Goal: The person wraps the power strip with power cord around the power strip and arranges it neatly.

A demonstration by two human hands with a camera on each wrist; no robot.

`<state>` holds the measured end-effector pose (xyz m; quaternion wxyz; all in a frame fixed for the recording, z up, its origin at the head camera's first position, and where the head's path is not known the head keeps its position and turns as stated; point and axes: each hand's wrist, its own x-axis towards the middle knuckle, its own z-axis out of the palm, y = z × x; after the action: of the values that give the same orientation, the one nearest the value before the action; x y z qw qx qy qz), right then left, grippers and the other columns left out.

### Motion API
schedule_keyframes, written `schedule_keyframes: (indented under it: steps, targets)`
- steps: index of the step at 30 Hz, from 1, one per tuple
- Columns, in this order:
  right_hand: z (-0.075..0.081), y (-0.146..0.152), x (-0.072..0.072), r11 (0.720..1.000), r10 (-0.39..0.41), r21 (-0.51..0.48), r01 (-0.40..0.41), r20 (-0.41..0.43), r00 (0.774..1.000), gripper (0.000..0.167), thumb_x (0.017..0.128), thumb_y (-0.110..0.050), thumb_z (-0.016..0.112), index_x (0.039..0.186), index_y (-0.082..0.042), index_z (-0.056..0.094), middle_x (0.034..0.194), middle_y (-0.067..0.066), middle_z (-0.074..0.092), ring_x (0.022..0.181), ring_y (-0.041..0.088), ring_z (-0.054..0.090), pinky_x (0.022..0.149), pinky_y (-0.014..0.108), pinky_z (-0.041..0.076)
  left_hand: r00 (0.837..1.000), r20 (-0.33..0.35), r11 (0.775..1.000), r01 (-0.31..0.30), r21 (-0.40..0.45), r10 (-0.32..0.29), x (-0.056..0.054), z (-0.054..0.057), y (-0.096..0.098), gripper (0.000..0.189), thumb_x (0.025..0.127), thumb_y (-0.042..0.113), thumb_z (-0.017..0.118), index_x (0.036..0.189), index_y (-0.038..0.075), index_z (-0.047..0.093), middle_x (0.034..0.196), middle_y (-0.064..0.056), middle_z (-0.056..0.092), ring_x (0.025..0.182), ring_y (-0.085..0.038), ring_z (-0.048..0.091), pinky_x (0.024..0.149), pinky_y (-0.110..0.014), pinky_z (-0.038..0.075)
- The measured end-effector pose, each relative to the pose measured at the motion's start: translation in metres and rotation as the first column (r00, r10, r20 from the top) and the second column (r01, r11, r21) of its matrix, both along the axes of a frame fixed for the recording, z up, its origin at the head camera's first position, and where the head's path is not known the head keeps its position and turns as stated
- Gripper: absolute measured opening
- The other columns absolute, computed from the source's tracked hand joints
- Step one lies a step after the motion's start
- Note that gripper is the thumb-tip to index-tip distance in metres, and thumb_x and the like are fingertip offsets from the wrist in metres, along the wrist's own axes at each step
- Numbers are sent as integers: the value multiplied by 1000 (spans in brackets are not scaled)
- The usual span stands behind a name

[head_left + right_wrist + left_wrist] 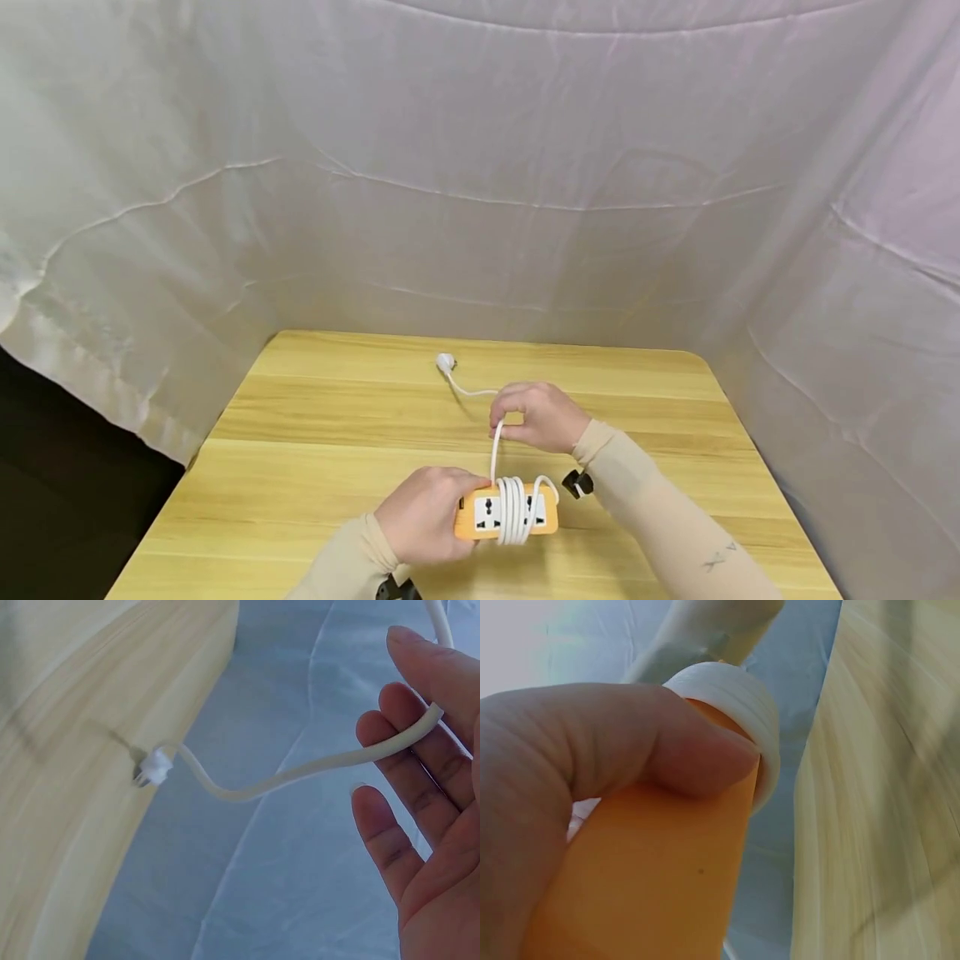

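An orange power strip (467,523) with white socket panels is held above the wooden table by my left hand (427,515), which grips its left end. In the left wrist view the thumb (705,761) presses along the orange casing (652,877). Several turns of white power cord (512,512) wrap around the strip's middle. From these turns the cord rises to my right hand (542,417), which holds it between thumb and fingers. Beyond that hand, the cord's free end runs left to a white plug (446,362), also seen in the right wrist view (156,766).
The light wooden table (315,467) has rounded far corners. Pale grey fabric (480,183) hangs behind it and along both sides. A dark area (67,475) lies beyond the table's left edge. Black wrist straps (577,483) are worn on both wrists.
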<state>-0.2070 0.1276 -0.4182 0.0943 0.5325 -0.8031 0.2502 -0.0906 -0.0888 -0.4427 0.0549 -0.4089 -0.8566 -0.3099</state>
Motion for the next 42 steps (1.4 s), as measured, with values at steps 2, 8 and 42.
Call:
schedule_keyframes:
  steps: [2,8,42]
  targets:
    - [3,-2,2,1000,10,-2,-10,-32,999,10,79,-14,77,81,-21,70,87,-13,67,83,1,62,75,20,51,1000,9,1000,-11,-8,11,-2,-2,0,51,61,20,83,108,7,68,90,7,68,80,0,60,70,-14,48]
    - [7,-4,8,1000,16,-6,-17,-98,995,13,76,-12,80,79,-20,70,85,-12,66,81,2,60,73,17,50,995,43,993,-91,-70,94,-5,-6,-1,53,61,22,82,110,6,69,92,3,69,82,-3,61,71,-19,50]
    - [20,-1,30,999,-52,-10,51,-186,981,17,73,-17,80,71,-18,63,73,-11,59,68,3,52,78,28,49,918,231,944,-331,1,321,-13,-10,-5,50,65,23,83,109,4,68,79,6,64,60,-2,51,51,-19,43]
